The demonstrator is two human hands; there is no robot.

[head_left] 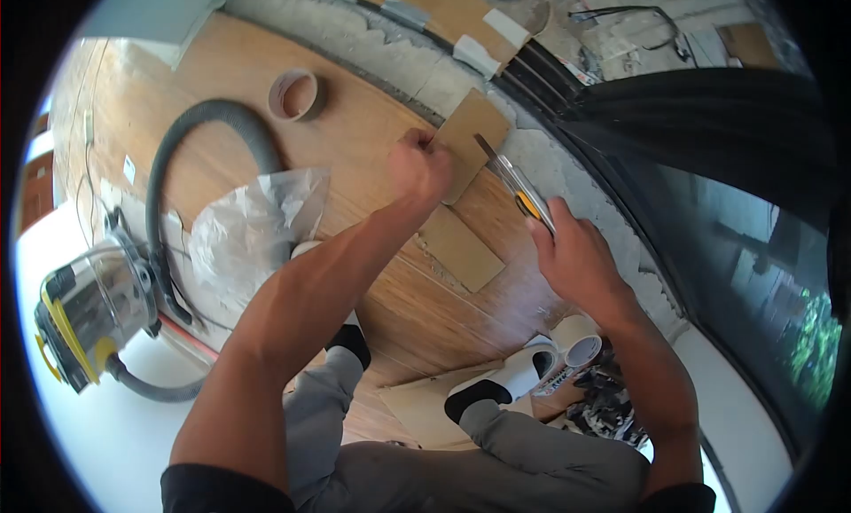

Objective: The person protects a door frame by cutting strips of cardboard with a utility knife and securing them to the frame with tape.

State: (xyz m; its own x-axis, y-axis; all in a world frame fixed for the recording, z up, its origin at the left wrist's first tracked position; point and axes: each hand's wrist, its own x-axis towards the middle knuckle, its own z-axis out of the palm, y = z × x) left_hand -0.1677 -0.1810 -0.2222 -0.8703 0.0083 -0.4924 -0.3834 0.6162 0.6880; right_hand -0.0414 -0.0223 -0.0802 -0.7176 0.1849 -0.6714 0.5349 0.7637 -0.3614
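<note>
Over brown plank flooring (213, 61), your left grip (421, 165) pinched flat tan cardboard (476, 127); your right grip (574, 251) clasped a silver-yellow metal knife (525, 189); twisting risked snapping its blade (486, 148).

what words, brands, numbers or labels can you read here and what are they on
"AWK" (partial, uncertain): bold letters on a pale surface beside the white cylindrical roll
Too small to read: any print on the small white rectangular paper
Nothing legible: silver-and-yellow metal utility knife, yellow-and-black vacuum cleaner
</note>
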